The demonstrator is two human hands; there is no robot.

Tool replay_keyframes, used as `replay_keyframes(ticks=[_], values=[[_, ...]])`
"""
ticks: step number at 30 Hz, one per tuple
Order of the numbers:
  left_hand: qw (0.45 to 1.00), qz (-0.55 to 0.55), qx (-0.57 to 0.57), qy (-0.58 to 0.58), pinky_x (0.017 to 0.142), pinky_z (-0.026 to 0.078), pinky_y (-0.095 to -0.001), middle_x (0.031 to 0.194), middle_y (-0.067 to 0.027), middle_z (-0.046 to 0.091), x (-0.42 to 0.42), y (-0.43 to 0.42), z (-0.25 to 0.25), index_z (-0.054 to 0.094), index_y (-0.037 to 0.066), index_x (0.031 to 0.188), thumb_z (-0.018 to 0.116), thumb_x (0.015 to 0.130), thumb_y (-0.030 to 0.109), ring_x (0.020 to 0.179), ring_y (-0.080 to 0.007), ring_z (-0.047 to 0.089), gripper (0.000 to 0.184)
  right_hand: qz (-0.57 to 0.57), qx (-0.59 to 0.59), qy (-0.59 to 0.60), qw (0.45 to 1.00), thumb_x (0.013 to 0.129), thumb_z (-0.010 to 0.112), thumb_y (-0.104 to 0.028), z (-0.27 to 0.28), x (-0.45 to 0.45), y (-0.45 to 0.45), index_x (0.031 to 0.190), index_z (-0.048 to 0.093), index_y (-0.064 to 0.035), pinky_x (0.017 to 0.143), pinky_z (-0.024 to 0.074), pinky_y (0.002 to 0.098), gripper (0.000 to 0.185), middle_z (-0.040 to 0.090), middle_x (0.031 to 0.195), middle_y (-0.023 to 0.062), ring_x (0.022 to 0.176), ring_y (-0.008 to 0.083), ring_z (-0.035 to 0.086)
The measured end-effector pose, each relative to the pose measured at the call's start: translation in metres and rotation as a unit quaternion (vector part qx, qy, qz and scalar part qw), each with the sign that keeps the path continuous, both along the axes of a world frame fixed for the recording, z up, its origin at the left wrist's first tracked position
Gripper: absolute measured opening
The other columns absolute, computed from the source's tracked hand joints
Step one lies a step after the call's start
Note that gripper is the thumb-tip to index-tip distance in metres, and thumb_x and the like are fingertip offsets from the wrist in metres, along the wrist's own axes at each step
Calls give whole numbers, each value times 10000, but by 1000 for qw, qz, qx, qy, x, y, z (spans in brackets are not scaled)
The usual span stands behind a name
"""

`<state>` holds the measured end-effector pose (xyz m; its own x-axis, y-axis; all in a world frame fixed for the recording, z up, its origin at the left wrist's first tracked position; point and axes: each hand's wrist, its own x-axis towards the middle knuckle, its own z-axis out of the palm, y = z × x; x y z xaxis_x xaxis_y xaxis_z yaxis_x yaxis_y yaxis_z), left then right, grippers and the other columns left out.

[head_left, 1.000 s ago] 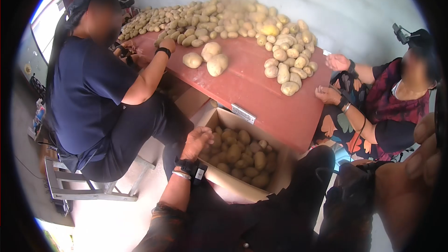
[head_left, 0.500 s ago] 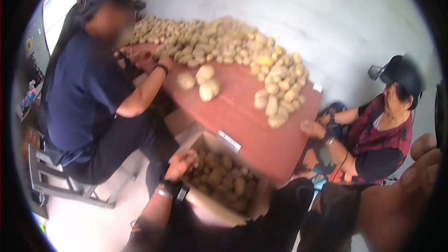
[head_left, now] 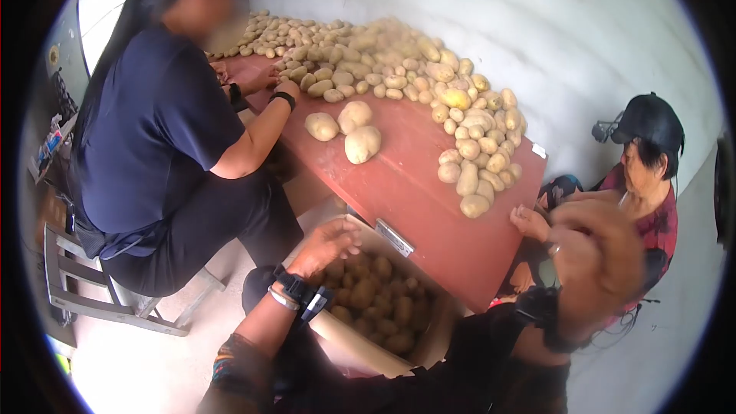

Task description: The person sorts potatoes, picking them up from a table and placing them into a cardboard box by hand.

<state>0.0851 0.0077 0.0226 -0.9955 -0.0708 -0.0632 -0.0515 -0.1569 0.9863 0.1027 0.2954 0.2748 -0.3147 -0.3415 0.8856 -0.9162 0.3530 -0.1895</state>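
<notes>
My left hand hovers over the near edge of a cardboard box full of potatoes. Its fingers are loosely bent and apart, and no object shows in them. On the right, my right hand is raised in front of a seated person and smeared by motion, so its fingers cannot be made out. Three large potatoes lie together on the red table, beyond the box. A long heap of smaller potatoes runs along the back and right side of the table.
A person in a dark blue shirt sits on a grey stool at left, hands at the heap. Another person in a black cap sits at right, one hand by the table edge. A metal plate is fixed to the table's near edge.
My right hand has moved left and up from the right edge of view. My left hand stays over the box with its wrist turned slightly. The view has shifted a little.
</notes>
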Motion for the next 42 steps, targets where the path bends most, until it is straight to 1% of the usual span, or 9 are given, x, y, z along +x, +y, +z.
replay_keyframes(ticks=[3, 8, 15, 21, 24, 26, 29, 37, 42], values=[[1000, -25, -8, 3, 624, 449, -206, 879, -40, 620, -24, -2, 8, 557, 15, 1032, 548, 892, 161, 742, -100, 595, 202, -67, 117, -41, 990, 686, 724, -134, -40, -28, -19, 805, 595, -15, 494, 396, 301, 211, 544, 635, 85, 502, 202, 513], [998, -62, -12, -24, 634, 459, -223, 888, -45, 626, -58, -3, 1, 558, 15, 1054, 543, 893, 175, 757, -101, 595, 227, -63, 273, -181, 943, 777, 653, -238, -111, -63, -30, 856, 568, -31, 559, 426, 426, 237, 568, 687, 154, 606, 340, 567], [996, -64, 28, -49, 655, 470, -225, 885, -50, 634, -66, -7, -18, 554, 10, 1060, 542, 900, 197, 766, -107, 606, 246, -43, 419, -217, 881, 778, 651, -310, -139, -89, -58, 980, 595, -22, 630, 457, 398, 357, 608, 825, 156, 721, 324, 595], [994, -76, 64, -43, 654, 467, -218, 884, -51, 636, -68, -8, -13, 557, 18, 1059, 555, 896, 208, 768, -108, 612, 251, 22, 320, -251, 913, 824, 624, -266, -135, -122, -100, 1086, 566, -26, 632, 467, 317, 360, 610, 839, 113, 721, 239, 607], [994, -85, 58, -39, 654, 466, -236, 890, -60, 621, -71, -7, -17, 545, -1, 1076, 550, 885, 248, 777, -131, 600, 314, 86, 211, -327, 917, 868, 581, -248, -127, -147, -125, 1189, 490, -17, 646, 471, 268, 405, 591, 991, 100, 791, 181, 602], [992, -90, 81, -44, 661, 466, -237, 897, -65, 619, -73, -4, -13, 543, -2, 1081, 550, 885, 251, 784, -134, 600, 321, 204, -1, -512, 835, 896, 544, -248, -112, -161, -142, 1252, 413, -7, 660, 481, 269, 449, 522, 1137, 132, 875, 191, 590], [986, -110, 108, -57, 668, 467, -230, 898, -63, 624, -79, -3, -15, 544, 6, 1081, 556, 890, 236, 788, -127, 606, 300, 241, -105, -576, 774, 870, 592, -315, -104, -186, -168, 1263, 395, -14, 630, 484, 294, 533, 502, 1159, 154, 848, 195, 603], [984, -114, 114, -77, 683, 468, -225, 905, -62, 625, -86, -12, -23, 543, 7, 1077, 546, 903, 217, 811, -122, 609, 272, 159, -185, -630, 738, 850, 591, -405, -141, -283, -190, 1238, 426, -20, 647, 491, 333, 571, 467, 1178, 191, 905, 262, 586], [983, -113, 127, -66, 685, 460, -225, 916, -66, 629, -91, -22, -23, 546, 10, 1076, 558, 890, 202, 827, -127, 607, 268, 32, -189, -618, 763, 828, 594, -435, -153, -346, -180, 1359, 303, -47, 782, 467, 486, 719, 354, 1321, 226, 1152, 350, 445]])
